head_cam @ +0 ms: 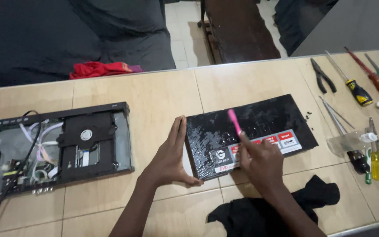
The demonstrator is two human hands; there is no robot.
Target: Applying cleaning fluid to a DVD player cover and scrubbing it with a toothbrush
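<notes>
- Left hand (172, 156) pressed flat and open against the left edge of the black cover (251, 131), gripping nothing, thumb along its near corner; apparently there to brace the cover against sliding.
- Right hand (259, 160) closed around the lower end of a pink brush (234, 122), bristle end raised over the cover's top, which looks wet or streaked.
- Cover lying flat mid-tabletop (154, 96), label side up, nearest edge turned toward the person.
- Black cloth (277, 206) bunched just below the right forearm, within easy reach.
- Opened player chassis (55, 149) well apart to the left, acting as a tray: disc drive, circuit board, loose cables inside.
- Pliers (322, 76) and screwdrivers (365, 83) laid out at the far right, beside a clear plastic bag (345, 142); contents too unclear to tell.
</notes>
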